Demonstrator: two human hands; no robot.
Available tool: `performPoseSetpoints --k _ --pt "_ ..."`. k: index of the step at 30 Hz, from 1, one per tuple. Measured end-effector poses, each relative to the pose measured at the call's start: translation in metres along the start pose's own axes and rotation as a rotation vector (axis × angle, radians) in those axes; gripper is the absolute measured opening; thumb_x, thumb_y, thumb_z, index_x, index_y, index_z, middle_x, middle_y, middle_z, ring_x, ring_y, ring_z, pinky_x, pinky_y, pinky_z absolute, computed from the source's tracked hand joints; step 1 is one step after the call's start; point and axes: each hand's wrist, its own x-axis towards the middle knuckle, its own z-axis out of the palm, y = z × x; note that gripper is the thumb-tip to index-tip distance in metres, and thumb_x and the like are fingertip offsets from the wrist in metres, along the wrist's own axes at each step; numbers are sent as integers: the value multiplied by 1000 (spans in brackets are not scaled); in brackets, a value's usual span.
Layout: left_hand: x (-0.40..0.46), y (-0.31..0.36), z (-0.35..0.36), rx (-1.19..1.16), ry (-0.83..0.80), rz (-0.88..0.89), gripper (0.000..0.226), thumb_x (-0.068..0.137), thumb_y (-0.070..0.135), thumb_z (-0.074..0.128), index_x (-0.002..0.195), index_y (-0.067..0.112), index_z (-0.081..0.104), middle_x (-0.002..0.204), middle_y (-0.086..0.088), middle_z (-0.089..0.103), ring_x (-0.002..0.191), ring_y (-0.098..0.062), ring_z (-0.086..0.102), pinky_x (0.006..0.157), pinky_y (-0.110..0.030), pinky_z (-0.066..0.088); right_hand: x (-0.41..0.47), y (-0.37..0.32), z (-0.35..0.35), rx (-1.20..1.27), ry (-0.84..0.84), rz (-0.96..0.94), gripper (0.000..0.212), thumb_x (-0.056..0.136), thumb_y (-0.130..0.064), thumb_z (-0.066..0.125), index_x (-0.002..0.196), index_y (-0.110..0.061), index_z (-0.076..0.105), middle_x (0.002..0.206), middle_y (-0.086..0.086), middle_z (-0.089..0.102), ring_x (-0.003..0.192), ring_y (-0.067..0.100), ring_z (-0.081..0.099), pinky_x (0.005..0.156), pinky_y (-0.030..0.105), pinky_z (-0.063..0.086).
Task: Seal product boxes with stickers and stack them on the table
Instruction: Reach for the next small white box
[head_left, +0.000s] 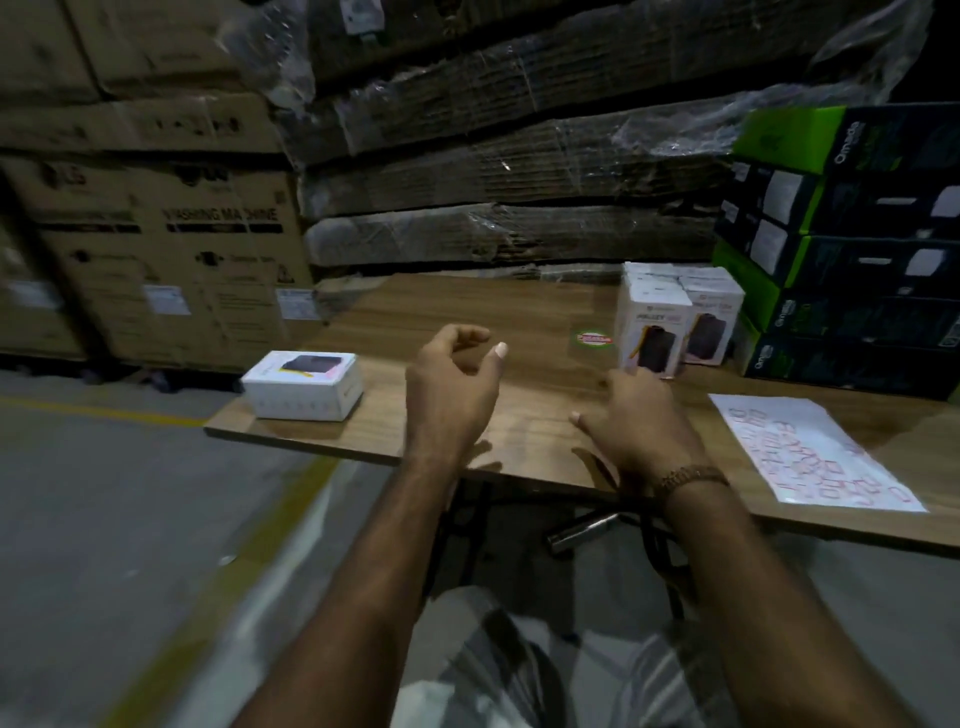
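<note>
A white product box (303, 384) with a dark device pictured on its lid lies flat near the left end of the wooden table (519, 312), while upright white boxes (675, 317) of the same look stand bunched at the far right. The left hand (451, 387) hovers over the tabletop, fingers loosely curled around nothing. The right hand (636, 421) reaches toward the upright boxes, fingers relaxed and slightly spread, with a round sticker (594, 338) just left of them

The wooden table (519, 312) carries 1 flat white box (302, 384) at its left edge, upright white boxes (675, 317), stacked dark boxes (841, 291), a round sticker (594, 338) and a sticker sheet (810, 452).
</note>
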Motion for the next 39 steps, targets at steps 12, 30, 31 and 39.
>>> performPoseSetpoints --k 12,30,31,39 --pt "38 -79 -96 380 649 -481 134 59 78 86 164 27 21 175 -20 8 160 -40 13 122 -65 14 -37 -37 70 -77 184 -264 43 103 -59 42 104 -24 68 111 1 61 105 26 53 90 42 45" --pt "30 -105 -90 -36 -75 -95 120 48 45 103 148 38 36 145 8 60 128 -11 64 103 -48 60 -38 -41 55 -71 95 -264 59 101 -69 32 102 -24 72 107 -3 63 108 22 53 91 42 47" --pt "28 -101 -85 -67 -136 -87 125 50 42 104 152 41 32 147 10 59 129 -9 64 102 -48 60 -35 -36 54 -33 92 -267 59 101 -68 33 103 -25 74 108 -4 64 108 23 53 91 42 47" --pt "12 -67 -45 -63 -412 91 135 71 -7 91 163 54 12 142 23 56 117 -16 73 93 -49 64 -16 -12 23 533 -13 -196 57 98 -64 58 140 -26 65 114 -13 68 104 3 63 88 25 48"
